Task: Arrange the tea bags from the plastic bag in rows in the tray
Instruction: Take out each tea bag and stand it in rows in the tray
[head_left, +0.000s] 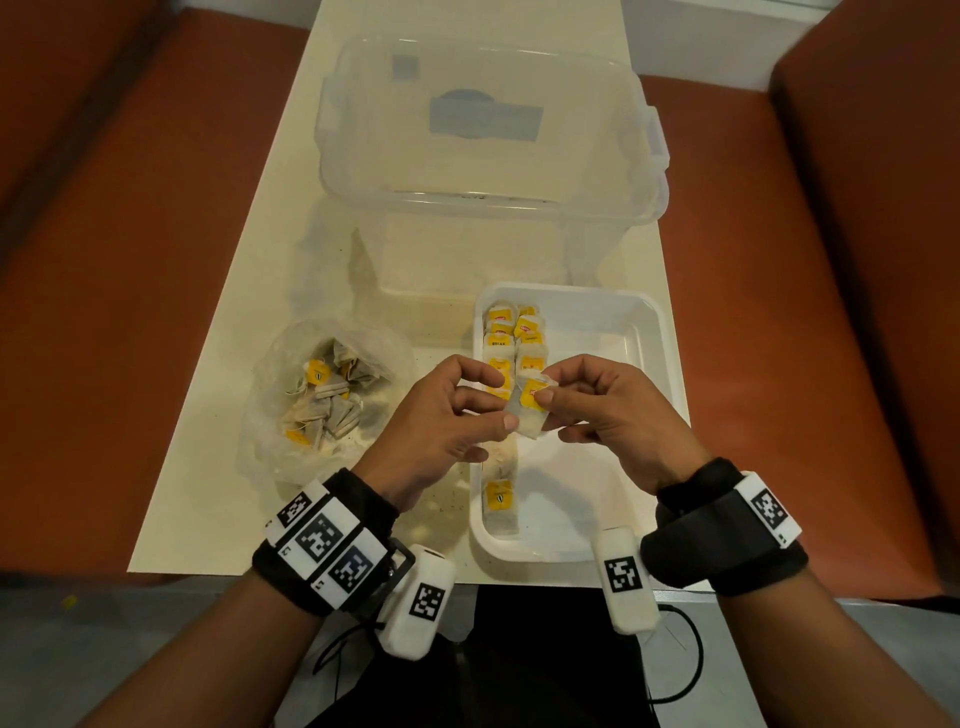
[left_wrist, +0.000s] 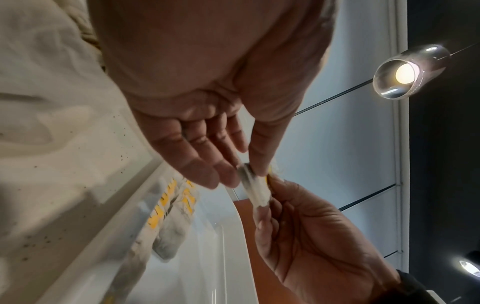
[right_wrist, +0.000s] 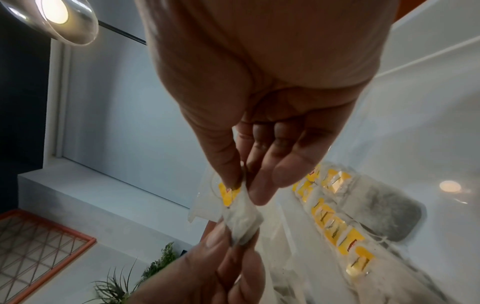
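The right hand (head_left: 613, 415) pinches one tea bag (head_left: 530, 405) between thumb and forefinger at its yellow tag end, the other fingers curled loosely beneath. The left hand (head_left: 441, 421) pinches the same bag at its lower paper end, thumb against forefinger, the remaining fingers bent above it. The bag hangs between the two hands, above the left half of the white tray (head_left: 644, 332).

The right wrist view shows the pinch closely: the thumb and finger press the tea bag's tag edge, and the left thumb (right_wrist: 215, 236) grips the crumpled paper below. The left wrist view shows the bag edge-on and blurred, so little of its face can be read there.

Only the head view shows the whole layout. Two short rows of tea bags (head_left: 514, 338) lie along the tray's left side, yellow tags up, and a single bag (head_left: 500, 501) lies near the tray's near-left corner. The plastic bag (head_left: 322, 400) sits open on the cream table (head_left: 208, 493), just left of the tray, holding a loose heap of tea bags. A clear lidded container (head_left: 488, 130) stands further back on the table.

The wrist views alone show a ceiling lamp (left_wrist: 405, 72), and the right wrist view shows a green plant (right_wrist: 114, 288).
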